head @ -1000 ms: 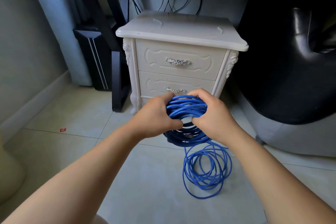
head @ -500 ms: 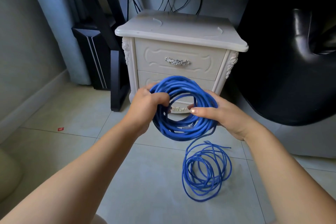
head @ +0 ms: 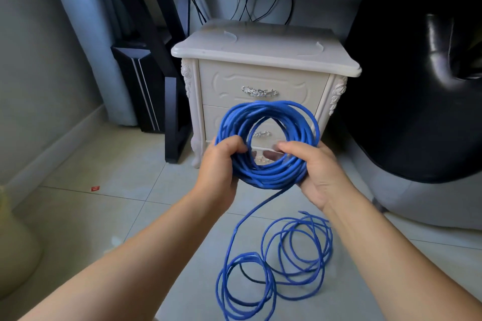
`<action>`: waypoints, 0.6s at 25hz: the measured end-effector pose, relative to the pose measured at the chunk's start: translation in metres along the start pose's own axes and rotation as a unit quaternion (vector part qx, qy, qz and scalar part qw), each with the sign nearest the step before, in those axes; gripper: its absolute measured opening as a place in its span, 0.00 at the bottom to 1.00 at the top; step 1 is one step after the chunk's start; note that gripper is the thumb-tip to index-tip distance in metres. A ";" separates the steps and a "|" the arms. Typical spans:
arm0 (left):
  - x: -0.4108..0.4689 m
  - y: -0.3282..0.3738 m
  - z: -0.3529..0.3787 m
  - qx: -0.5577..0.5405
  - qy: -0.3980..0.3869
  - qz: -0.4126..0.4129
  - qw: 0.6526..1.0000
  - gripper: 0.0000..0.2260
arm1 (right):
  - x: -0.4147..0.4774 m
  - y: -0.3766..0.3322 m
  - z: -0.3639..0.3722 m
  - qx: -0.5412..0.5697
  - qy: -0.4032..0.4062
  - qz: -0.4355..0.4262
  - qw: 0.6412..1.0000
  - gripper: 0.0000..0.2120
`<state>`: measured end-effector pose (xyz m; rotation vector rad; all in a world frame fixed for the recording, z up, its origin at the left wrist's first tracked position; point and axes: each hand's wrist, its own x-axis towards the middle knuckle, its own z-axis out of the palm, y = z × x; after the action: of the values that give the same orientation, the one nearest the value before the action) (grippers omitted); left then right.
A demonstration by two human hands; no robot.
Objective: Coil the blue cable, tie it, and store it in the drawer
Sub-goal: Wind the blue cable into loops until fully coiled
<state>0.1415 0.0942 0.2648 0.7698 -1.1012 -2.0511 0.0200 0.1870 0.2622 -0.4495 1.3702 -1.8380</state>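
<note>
The bundle squeezed a second earlier had opened into a wide ring. The left hand (head: 221,161) and right hand (head: 313,172) each curled round the blue cable (head: 260,107) at its lower arc, its slack lying below them, so coiling looked unfinished.

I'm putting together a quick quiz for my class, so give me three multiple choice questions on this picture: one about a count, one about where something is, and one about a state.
1. How many drawers has the white nightstand? A one, B two, C four.
2. The blue cable's loose rest lies: A on the nightstand, B on the tiled floor, C inside a drawer.
3. The drawers are: A both shut, B upper open, C lower open.
Answers: 1 B, two fronts show, each with a silver handle. 2 B, the loops lie on the tiles below the coil gripped by the left hand and right hand. 3 A, both fronts sit flush.
</note>
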 end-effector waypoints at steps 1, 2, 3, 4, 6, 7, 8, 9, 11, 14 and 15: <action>-0.002 -0.002 0.000 0.016 -0.027 -0.021 0.999 0.07 | -0.001 -0.002 0.000 -0.015 0.028 -0.018 0.999 0.12; -0.001 -0.001 -0.003 0.046 -0.050 -0.039 0.997 0.06 | -0.002 -0.005 -0.001 -0.044 0.053 -0.040 0.997 0.10; 0.000 0.001 -0.005 0.082 -0.073 -0.045 0.993 0.05 | -0.002 -0.008 -0.002 -0.076 0.070 -0.065 0.993 0.10; 0.003 0.003 -0.009 0.117 -0.100 -0.040 0.987 0.09 | -0.001 -0.010 -0.004 -0.108 0.080 -0.091 0.987 0.12; 0.010 0.010 -0.017 0.150 -0.138 -0.020 0.979 0.26 | 0.000 -0.013 -0.007 -0.172 0.095 -0.133 0.971 0.15; 0.013 0.014 -0.021 0.163 -0.144 -0.005 0.976 0.33 | 0.000 -0.013 -0.010 -0.221 0.103 -0.150 0.958 0.17; 0.016 0.015 -0.024 0.189 -0.145 0.018 0.971 0.39 | 0.000 -0.012 -0.012 -0.286 0.108 -0.164 0.938 0.17; 0.016 0.016 -0.024 0.232 -0.147 0.049 0.960 0.42 | -0.001 -0.010 -0.014 -0.353 0.104 -0.176 0.913 0.17; 0.014 0.014 -0.023 0.364 -0.170 0.117 0.908 0.43 | -0.003 -0.004 -0.012 -0.447 0.073 -0.192 0.871 0.18; 0.011 0.008 -0.019 0.519 -0.205 0.192 0.807 0.37 | -0.007 -0.002 -0.005 -0.500 -0.004 -0.208 0.840 0.21; 0.010 0.008 -0.019 0.523 -0.208 0.192 0.804 0.32 | -0.007 -0.003 -0.005 -0.502 -0.021 -0.213 0.838 0.21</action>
<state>0.1516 0.0740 0.2611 0.4794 -2.4826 -1.1525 0.0197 0.1954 0.2641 -1.4075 2.2785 -1.2293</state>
